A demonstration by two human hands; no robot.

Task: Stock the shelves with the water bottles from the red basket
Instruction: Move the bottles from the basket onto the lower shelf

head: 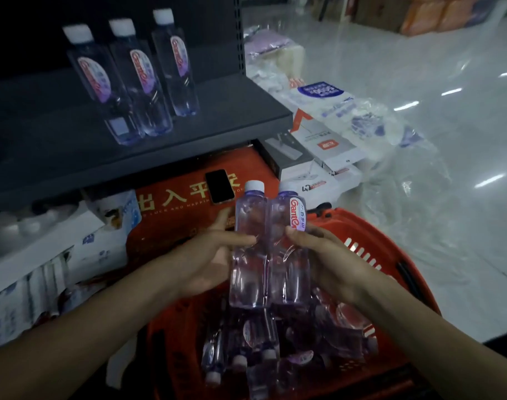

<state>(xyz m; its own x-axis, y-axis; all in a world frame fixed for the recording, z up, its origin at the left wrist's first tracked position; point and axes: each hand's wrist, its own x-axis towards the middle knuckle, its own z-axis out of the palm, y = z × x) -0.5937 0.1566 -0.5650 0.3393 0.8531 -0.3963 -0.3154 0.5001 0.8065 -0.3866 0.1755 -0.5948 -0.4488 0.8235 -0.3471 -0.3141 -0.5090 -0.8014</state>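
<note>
Two clear water bottles with white caps are held upright side by side above the red basket (370, 243). My left hand (209, 261) grips the left bottle (249, 272); my right hand (330, 261) grips the right bottle (289, 255), whose red and white label faces me. Several more bottles (255, 342) lie on their sides inside the basket. Three bottles (142, 82) stand in a row on the dark shelf (58, 125) at the upper left, well above and left of my hands.
A phone (220, 186) lies on a red box (188, 215) under the shelf. White cartons (44, 255) fill the lower left. Packaged goods and plastic wrap (347, 125) are piled on the glossy floor to the right of the shelf.
</note>
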